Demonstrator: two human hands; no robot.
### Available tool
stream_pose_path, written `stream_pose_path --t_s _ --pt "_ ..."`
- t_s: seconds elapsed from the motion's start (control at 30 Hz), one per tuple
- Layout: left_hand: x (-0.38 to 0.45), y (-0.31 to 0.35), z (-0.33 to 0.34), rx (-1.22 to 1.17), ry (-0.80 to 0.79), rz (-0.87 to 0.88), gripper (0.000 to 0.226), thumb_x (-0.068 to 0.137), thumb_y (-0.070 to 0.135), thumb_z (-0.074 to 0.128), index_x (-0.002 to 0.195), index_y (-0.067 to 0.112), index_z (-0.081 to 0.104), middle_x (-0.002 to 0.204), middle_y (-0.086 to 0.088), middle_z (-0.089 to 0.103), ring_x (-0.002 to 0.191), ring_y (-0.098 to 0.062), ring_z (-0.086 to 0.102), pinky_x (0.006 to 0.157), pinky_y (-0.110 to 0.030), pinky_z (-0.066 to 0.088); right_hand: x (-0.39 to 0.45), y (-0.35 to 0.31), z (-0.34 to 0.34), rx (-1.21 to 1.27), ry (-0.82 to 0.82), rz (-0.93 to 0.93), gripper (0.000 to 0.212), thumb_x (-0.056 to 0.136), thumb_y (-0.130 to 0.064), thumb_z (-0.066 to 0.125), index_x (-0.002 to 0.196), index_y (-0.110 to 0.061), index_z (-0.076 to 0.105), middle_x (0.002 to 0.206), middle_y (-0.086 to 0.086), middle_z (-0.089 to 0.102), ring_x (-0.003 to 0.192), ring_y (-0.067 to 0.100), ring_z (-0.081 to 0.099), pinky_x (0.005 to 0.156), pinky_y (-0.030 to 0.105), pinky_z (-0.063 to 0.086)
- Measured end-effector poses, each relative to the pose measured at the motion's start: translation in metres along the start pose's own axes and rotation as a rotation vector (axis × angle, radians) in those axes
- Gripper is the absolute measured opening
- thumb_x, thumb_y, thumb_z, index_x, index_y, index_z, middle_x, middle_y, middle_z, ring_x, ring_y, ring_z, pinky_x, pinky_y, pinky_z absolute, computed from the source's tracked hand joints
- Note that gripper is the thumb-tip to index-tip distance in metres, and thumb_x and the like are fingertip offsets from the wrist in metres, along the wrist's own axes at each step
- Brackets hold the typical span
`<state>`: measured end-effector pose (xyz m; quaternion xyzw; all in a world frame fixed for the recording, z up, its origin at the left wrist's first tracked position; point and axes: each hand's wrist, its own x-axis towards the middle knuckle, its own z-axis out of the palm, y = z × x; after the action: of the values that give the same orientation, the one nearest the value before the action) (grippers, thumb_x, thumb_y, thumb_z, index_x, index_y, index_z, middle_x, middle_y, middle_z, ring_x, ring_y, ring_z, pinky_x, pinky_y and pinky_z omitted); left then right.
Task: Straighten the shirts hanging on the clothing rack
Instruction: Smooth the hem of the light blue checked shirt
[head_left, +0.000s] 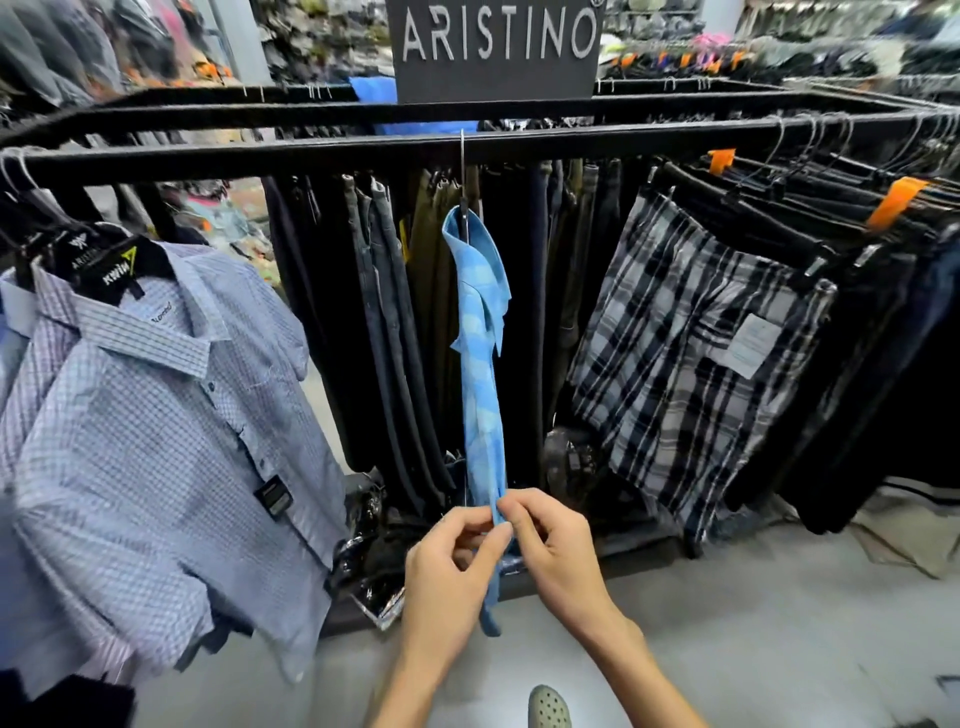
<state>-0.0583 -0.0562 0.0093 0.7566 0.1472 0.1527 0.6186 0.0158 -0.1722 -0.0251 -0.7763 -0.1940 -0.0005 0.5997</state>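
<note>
- Down at the bottom edge a shoe (549, 707) sits on the pale floor (779, 623), so the person is standing right up against the rack.
- Both hands are on the hem end of the blue shirt (480, 332). Left hand (452, 566) has its grip curled in, thumb and fingers pinching the fabric edge; right hand (550, 545) does the same from the other side, fingertips meeting the left ones on the cloth. Neither grip looks wide open, both are closed on the shirt.
- That blue shirt hangs edge-on from a single hanger hook (462, 171) in the middle of the front rail (311, 156), collar up top, body pulled down into a narrow strip. Looks like this one is mid-straighten, not done.
- Off to the left, a light checked shirt (156, 415) hangs tilted and bunched with a few more behind it, so I'd guess those still need doing.
- Right side has plaid shorts (691, 353) on clip hangers, splayed at an angle, plus dark trousers (831, 291).
- Container-wise: no bins or boxes I can make out, the rack itself is the only holder, and behind the blue shirt it's packed with dark jeans and pants (384, 322).
- Further back, a brand sign (496, 47) stands on the rack, then blurry store racks.
</note>
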Motion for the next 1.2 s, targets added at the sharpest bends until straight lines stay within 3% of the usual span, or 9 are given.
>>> stream_pose_path --t_s 0.23,0.47,0.6,0.67,0.77,0.9,1.1,1.2 --pt "-0.021 -0.002 -0.011 0.068 -0.005 0.015 0.013 0.087 0.015 0.076 0.085 0.028 0.072 0.074 -0.002 0.071 0.067 -0.024 0.065 0.047 -0.019 0.051 -0.021 0.000 -0.003 -0.068 -0.093 -0.056 0.013 0.100 -0.025 0.062 0.100 -0.021 0.075 0.091 -0.011 0.072 0.089 0.014 0.069 0.081 0.041 0.056" --pt "-0.037 -0.027 -0.013 0.174 0.104 0.093 0.030 0.077 0.006 0.083 0.066 0.027 0.065 0.062 -0.002 0.059 0.052 -0.005 0.050 0.052 -0.009 0.040 -0.044 0.008 -0.008 -0.063 -0.197 -0.073 0.004 0.096 -0.027 0.068 0.097 -0.029 0.072 0.093 -0.010 0.069 0.089 0.012 0.068 0.079 0.031 0.056" --pt "-0.041 -0.042 -0.013 0.297 0.165 0.171 0.038 0.071 0.002 0.085 0.062 0.026 0.058 0.064 0.008 0.053 0.053 -0.005 0.045 0.053 -0.008 0.035 -0.046 0.003 -0.010 -0.053 -0.201 -0.173 0.011 0.094 -0.028 0.071 0.091 -0.019 0.067 0.103 -0.011 0.066 0.099 0.016 0.067 0.083 0.036 0.056" --pt "-0.040 -0.046 -0.013 0.325 0.190 0.226 0.042 0.069 -0.001 0.086 0.062 0.027 0.055 0.068 0.008 0.052 0.055 -0.005 0.046 0.055 -0.008 0.036 -0.044 -0.001 -0.012 -0.076 -0.242 -0.181 0.011 0.095 -0.031 0.070 0.092 -0.022 0.066 0.109 -0.016 0.067 0.104 0.015 0.066 0.087 0.037 0.055" --pt "-0.039 -0.048 -0.016 0.352 0.194 0.321 0.041 0.065 -0.003 0.088 0.064 0.025 0.059 0.070 0.012 0.053 0.061 -0.005 0.052 0.060 -0.005 0.038 -0.042 -0.006 -0.016 -0.122 -0.291 -0.181 0.008 0.095 -0.038 0.067 0.093 -0.032 0.062 0.100 -0.021 0.066 0.097 0.010 0.064 0.085 0.036 0.054" --pt "-0.041 -0.049 -0.021 0.371 0.136 0.412 0.040 0.061 -0.006 0.090 0.066 0.025 0.064 0.069 0.016 0.053 0.061 -0.004 0.055 0.062 -0.004 0.039 -0.042 -0.007 -0.023 -0.183 -0.330 -0.160 0.009 0.091 -0.030 0.071 0.088 -0.026 0.065 0.088 -0.013 0.064 0.087 0.010 0.062 0.079 0.034 0.052" --pt "-0.046 -0.056 -0.014 0.339 0.187 0.451 0.008 0.069 0.018 0.072 0.065 0.021 0.066 0.070 0.015 0.054 0.057 -0.001 0.051 0.061 -0.007 0.040 -0.047 -0.004 -0.026 -0.177 -0.292 -0.157 0.019 0.085 -0.015 0.071 0.098 -0.029 0.070 0.090 -0.013 0.067 0.084 0.008 0.063 0.078 0.020 0.050" --pt "-0.049 -0.056 -0.013 0.337 0.247 0.450 0.014 0.071 0.027 0.068 0.062 0.017 0.067 0.078 0.014 0.055 0.065 -0.001 0.054 0.066 -0.006 0.041 -0.049 -0.002 -0.023 -0.158 -0.280 -0.179 0.013 0.084 -0.018 0.074 0.089 -0.029 0.074 0.083 -0.016 0.065 0.082 0.008 0.063 0.074 0.025 0.053"
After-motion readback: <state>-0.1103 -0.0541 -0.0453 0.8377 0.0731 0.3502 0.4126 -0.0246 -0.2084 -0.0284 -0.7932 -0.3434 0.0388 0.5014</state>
